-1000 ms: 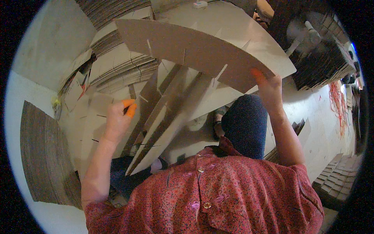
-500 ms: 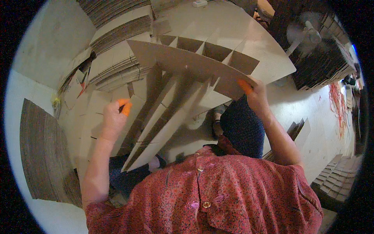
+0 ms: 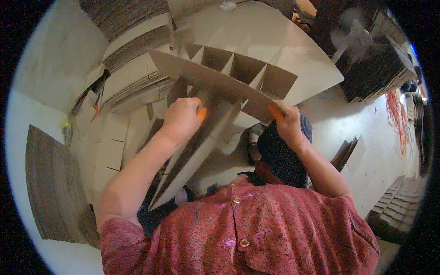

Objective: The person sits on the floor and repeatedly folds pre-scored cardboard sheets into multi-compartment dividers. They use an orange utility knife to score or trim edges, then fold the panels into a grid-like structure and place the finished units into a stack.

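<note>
A cardboard divider (image 3: 206, 73) of interlocked strips lies partly over the pale work surface, its open cells on the far side. My right hand (image 3: 289, 126), with orange covering on a finger, is closed on the right end of its long cross strip. Several long cardboard strips (image 3: 195, 162) slope from the divider down toward my lap. Over their upper part, just below the cross strip, is my left hand (image 3: 182, 118). Its fingers are curled in, with orange coverings showing; what they pinch, if anything, is hidden behind the hand.
Stacked cardboard sheets (image 3: 137, 46) stand at the far left, and another pile (image 3: 57, 183) leans at the near left. A fan (image 3: 355, 39) and a tall cardboard stack (image 3: 380, 73) are at the far right. Red strapping (image 3: 398, 119) hangs beyond. Folded dividers (image 3: 396, 206) lie at the lower right.
My left hand has moved right and away from me, from the left side onto the sloping strips. My right hand and the divider have shifted slightly left and toward me.
</note>
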A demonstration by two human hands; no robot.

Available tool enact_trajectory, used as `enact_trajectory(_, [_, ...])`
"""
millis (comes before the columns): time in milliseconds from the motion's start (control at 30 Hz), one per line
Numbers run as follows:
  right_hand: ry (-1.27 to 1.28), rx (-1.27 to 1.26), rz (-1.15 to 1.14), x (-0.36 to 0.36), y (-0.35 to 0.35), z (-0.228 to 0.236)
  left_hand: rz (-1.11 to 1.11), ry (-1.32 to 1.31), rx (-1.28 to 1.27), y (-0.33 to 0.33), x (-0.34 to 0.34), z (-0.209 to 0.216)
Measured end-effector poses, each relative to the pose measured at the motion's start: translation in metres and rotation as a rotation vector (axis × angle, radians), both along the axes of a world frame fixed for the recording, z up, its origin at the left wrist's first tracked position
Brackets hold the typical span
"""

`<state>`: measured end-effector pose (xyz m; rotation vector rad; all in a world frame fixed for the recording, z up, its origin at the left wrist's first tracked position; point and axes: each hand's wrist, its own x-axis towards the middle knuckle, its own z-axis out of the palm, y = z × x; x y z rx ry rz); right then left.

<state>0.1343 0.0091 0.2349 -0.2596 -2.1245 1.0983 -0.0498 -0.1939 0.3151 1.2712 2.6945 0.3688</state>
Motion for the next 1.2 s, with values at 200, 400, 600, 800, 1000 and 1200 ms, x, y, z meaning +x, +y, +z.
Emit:
enact_trajectory(200, [-0.103, -0.066, -0.002, 0.008, -0.004, 0.006, -0.022, -0.079, 0.105, 0.0, -0.016, -0.01])
enact_trajectory(400, [-0.126, 0.013, 0.032, 0.024, 0.009, -0.011, -0.032, 0.116, 0.309, 0.006, -0.025, 0.005])
enact_trajectory(600, [-0.244, 0.435, 0.122, 0.005, -0.004, 0.023, 0.046, -0.02, 0.001, -0.03, -0.082, 0.002])
enact_trajectory(800, [-0.086, 0.374, 0.274, 0.013, 0.011, 0.022, 0.145, 0.15, 0.04, -0.017, -0.089, -0.02])
enact_trajectory(1000, [-0.29, 0.525, 0.229, 0.012, 0.013, 0.023, 0.092, -0.162, 0.138, -0.025, -0.141, -0.04])
enact_trajectory(1200, [-0.365, 0.518, 0.148, -0.003, 0.033, 0.001, 0.231, -0.029, 0.427, -0.027, -0.224, -0.076])
